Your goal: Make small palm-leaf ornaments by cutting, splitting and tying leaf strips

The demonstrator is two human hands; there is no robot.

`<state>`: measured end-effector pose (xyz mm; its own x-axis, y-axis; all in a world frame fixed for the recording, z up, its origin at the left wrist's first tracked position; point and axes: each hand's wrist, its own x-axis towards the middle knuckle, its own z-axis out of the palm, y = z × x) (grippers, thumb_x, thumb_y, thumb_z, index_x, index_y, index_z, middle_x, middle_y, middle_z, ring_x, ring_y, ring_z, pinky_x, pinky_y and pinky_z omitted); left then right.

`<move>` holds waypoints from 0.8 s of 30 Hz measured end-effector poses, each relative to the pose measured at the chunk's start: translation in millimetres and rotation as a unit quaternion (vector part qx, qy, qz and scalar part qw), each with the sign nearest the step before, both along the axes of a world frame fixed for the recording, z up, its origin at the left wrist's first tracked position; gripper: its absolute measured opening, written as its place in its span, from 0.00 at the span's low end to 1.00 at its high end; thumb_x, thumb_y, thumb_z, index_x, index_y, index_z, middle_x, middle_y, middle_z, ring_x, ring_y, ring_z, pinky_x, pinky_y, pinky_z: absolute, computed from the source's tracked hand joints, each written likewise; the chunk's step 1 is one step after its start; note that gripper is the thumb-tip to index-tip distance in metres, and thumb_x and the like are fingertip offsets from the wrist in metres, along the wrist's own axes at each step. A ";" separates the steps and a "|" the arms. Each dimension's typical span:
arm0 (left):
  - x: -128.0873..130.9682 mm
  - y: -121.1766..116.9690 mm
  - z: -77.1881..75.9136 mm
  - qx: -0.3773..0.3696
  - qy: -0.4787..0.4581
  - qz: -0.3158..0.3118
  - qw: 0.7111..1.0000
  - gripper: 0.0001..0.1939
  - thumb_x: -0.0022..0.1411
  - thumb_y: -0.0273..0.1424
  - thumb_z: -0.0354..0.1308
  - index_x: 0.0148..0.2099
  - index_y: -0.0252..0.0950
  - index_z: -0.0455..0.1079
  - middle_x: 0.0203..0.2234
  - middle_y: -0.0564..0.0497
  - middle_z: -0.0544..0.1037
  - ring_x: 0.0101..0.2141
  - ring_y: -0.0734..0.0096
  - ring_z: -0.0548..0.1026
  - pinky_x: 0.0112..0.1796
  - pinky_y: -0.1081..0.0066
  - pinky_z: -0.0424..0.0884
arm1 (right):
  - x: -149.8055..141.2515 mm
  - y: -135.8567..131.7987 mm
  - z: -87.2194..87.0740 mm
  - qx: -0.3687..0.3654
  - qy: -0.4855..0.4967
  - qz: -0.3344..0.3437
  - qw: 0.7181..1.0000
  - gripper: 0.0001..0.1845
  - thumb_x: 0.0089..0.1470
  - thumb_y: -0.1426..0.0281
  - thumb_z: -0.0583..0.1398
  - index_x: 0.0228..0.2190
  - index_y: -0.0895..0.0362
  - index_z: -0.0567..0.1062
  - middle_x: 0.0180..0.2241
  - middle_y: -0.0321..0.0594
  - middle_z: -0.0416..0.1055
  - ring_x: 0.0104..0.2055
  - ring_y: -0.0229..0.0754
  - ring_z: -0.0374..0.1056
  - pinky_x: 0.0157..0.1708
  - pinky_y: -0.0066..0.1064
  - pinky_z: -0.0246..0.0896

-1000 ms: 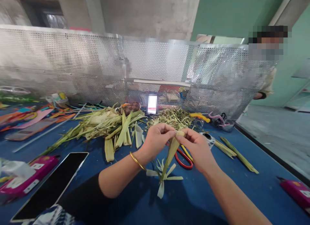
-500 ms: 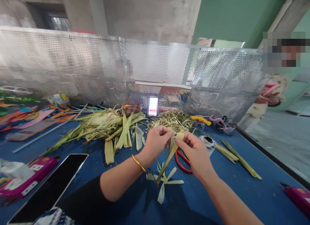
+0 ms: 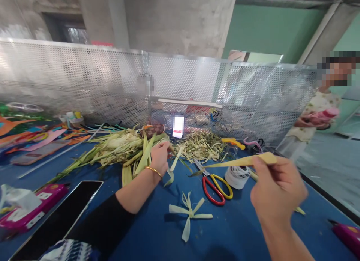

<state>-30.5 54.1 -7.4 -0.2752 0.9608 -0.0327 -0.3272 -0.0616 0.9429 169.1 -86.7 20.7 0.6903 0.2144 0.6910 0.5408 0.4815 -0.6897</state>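
right fingers (image 3: 261, 171) pinch a husk strip (image 3: 233, 163) near-level, narrow tip leftward.

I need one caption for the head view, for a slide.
Right hand holding a pale leaf strip; a leaf star lies near scissors.

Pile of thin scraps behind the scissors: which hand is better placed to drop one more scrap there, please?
Probably the left hand: its fingertips are close to the pile of thin scraps, and it seems to hold a thin dark strip. The right hand is farther away, pinching a pale strip.
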 end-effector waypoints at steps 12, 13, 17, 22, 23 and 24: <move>41.8 27.5 12.1 0.117 0.039 -0.022 0.992 0.08 0.48 0.31 0.61 0.31 0.33 0.69 0.26 0.51 0.75 0.28 0.74 0.73 0.34 0.72 0.70 | 25.3 12.5 -1.2 0.053 0.090 0.031 0.994 0.08 0.46 0.68 0.65 0.27 0.58 0.71 0.21 0.35 0.72 0.21 0.38 0.69 0.24 0.31 0.64; 49.0 30.5 13.4 0.132 0.057 -0.031 0.989 0.08 0.48 0.31 0.61 0.32 0.34 0.69 0.27 0.51 0.76 0.29 0.73 0.74 0.35 0.72 0.70 | 23.5 13.1 -4.3 0.046 0.062 0.029 0.997 0.08 0.48 0.68 0.64 0.28 0.58 0.71 0.24 0.37 0.73 0.23 0.39 0.71 0.26 0.32 0.66; 62.0 30.4 14.1 0.157 0.139 -0.056 0.976 0.14 0.39 0.26 0.67 0.32 0.36 0.72 0.31 0.49 0.78 0.36 0.66 0.74 0.40 0.70 0.68 | 20.6 15.3 -19.4 0.012 -0.139 0.007 0.990 0.03 0.53 0.71 0.61 0.30 0.57 0.71 0.33 0.43 0.76 0.34 0.44 0.74 0.35 0.36 0.69; 66.2 -18.9 15.5 0.141 0.223 -0.207 0.942 0.14 0.54 0.42 0.58 0.29 0.35 0.74 0.26 0.49 0.77 0.29 0.69 0.73 0.32 0.72 0.67 | 15.7 18.5 -34.8 -0.006 -0.445 0.023 0.895 0.07 0.53 0.79 0.59 0.33 0.55 0.71 0.35 0.44 0.77 0.38 0.42 0.74 0.38 0.33 0.70; 67.7 -31.1 16.3 0.106 0.201 -0.266 0.937 0.19 0.55 0.46 0.56 0.28 0.33 0.74 0.25 0.49 0.76 0.27 0.71 0.72 0.29 0.73 0.65 | 12.8 18.6 -36.8 -0.005 -0.482 0.025 0.876 0.08 0.53 0.79 0.58 0.34 0.55 0.71 0.36 0.45 0.77 0.38 0.42 0.74 0.38 0.32 0.70; 69.0 -42.2 17.0 0.074 0.175 -0.319 0.928 0.21 0.53 0.48 0.57 0.26 0.32 0.73 0.23 0.50 0.75 0.25 0.72 0.71 0.26 0.74 0.63 | 9.4 18.5 -38.5 -0.005 -0.511 0.024 0.859 0.08 0.54 0.79 0.58 0.35 0.55 0.71 0.36 0.46 0.77 0.38 0.43 0.74 0.37 0.33 0.71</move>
